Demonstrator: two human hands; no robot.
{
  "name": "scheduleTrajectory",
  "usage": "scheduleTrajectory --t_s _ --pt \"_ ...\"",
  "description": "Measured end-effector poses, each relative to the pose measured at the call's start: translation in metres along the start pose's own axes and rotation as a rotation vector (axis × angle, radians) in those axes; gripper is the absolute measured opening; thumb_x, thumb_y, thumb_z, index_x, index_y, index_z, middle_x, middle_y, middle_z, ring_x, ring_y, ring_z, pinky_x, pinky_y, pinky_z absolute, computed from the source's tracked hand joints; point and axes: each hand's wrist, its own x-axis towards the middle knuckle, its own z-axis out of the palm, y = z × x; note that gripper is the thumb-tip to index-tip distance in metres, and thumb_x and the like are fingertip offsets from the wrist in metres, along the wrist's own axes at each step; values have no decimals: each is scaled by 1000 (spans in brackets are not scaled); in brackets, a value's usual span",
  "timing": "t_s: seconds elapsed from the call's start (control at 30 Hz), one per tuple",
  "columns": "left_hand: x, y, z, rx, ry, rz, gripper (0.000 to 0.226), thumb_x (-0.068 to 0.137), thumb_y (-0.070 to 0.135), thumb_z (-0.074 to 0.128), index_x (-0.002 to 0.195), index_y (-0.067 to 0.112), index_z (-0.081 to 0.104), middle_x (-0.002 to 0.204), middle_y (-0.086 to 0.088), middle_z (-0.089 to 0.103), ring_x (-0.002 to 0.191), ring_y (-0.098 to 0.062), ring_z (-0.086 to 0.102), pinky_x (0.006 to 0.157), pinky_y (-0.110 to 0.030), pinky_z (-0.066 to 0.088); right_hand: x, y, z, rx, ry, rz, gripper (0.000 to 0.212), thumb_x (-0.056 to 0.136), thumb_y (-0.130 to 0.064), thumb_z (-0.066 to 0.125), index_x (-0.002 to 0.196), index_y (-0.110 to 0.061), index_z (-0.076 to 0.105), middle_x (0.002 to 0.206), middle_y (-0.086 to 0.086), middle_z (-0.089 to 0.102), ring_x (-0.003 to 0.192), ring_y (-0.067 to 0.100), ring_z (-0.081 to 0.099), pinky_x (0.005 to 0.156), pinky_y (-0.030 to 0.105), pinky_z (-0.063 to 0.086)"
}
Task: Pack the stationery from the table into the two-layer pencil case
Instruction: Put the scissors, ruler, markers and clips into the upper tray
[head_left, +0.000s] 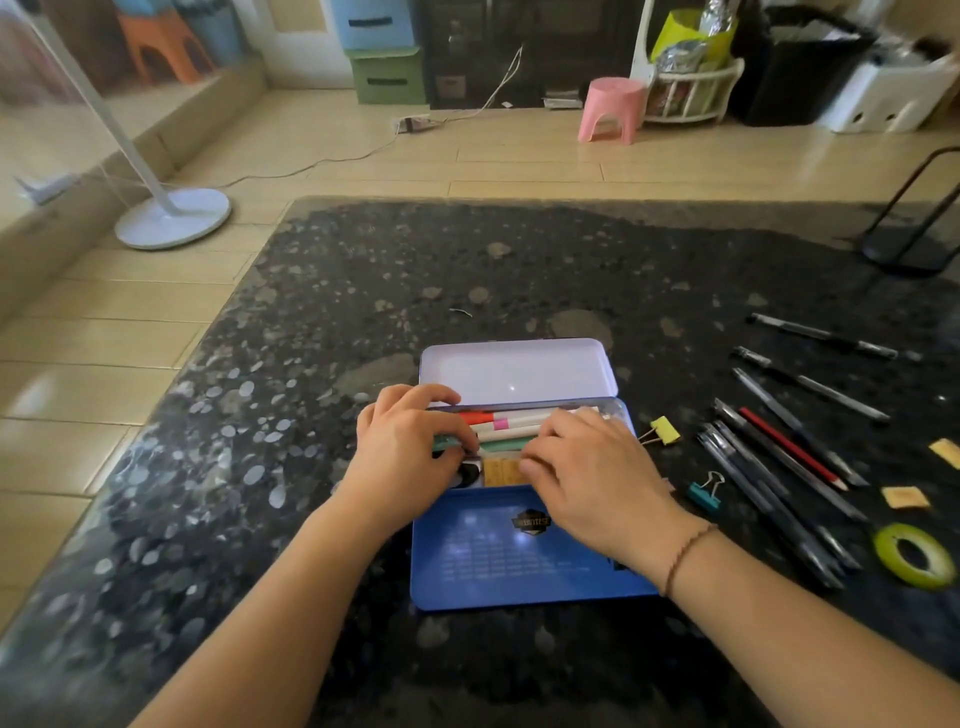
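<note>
A: Fingers first. What is the left hand (410, 452) doing?

B: Its fingers curl down over the left end of the markers (511, 423) inside the open pencil case (524, 561), thumb and fingertips closed on a green-tipped one (447, 443).

A: And the right hand (587, 467)?

B: Fingers bent and spread a little, tips pressing on the markers' right part and on a tan eraser (501, 472). I cannot tell whether they truly pinch anything. A thin bracelet (683, 556) circles that wrist.

A: Case position?

B: Table centre. Blue lid lies flat toward 6 o'clock, a pale lilac tray (517, 369) tilts up toward 12. A black-and-white item sits beside the eraser; too blurred to name.

A: Outward from the case?

B: At 3 o'clock, a yellow binder clip (664, 430) just beside the case; a teal binder clip (705, 492) toward 4. Farther out at 3, a fan of dark pens (779, 488) with one red pencil (792, 449). Two tan erasers (906, 497) and a green tape roll (914, 555) near the right edge, around 4.

A: Surface?

B: Dark speckled table (467, 270).
</note>
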Motion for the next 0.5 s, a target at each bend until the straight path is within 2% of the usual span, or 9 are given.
scheduleTrajectory --t_s 0.2,0.37,0.43,0.5 --pt "-1 -1 1 63 23 34 19 77 15 74 75 33 71 121 9 59 120 -24 41 97 -46 27 -8 2 -1 39 -48 -90 32 90 -47 43 104 -25 62 101 -8 59 96 13 50 88 33 43" --pt "-2 3 8 65 114 118 16 77 14 65 81 28 70 121 6 60 121 -24 41 97 -39 22 -23 21 -13 86 69 -44 30 87 -40 51 106 -23 66 106 -7 65 102 15 57 88 33 47" --pt "-3 5 13 81 95 151 16 75 19 58 75 29 70 120 8 60 120 -23 41 99 -40 22 -32 30 -15 22 -17 -73 36 87 -46 45 109 -27 66 106 -9 68 111 16 56 95 37 43" --pt "-3 5 16 93 75 166 18 73 19 55 71 30 70 118 8 60 119 -24 43 101 -43 23 -42 37 -16 -10 -93 -112 45 86 -51 38 118 -29 62 117 -12 65 127 16 47 109 43 31"
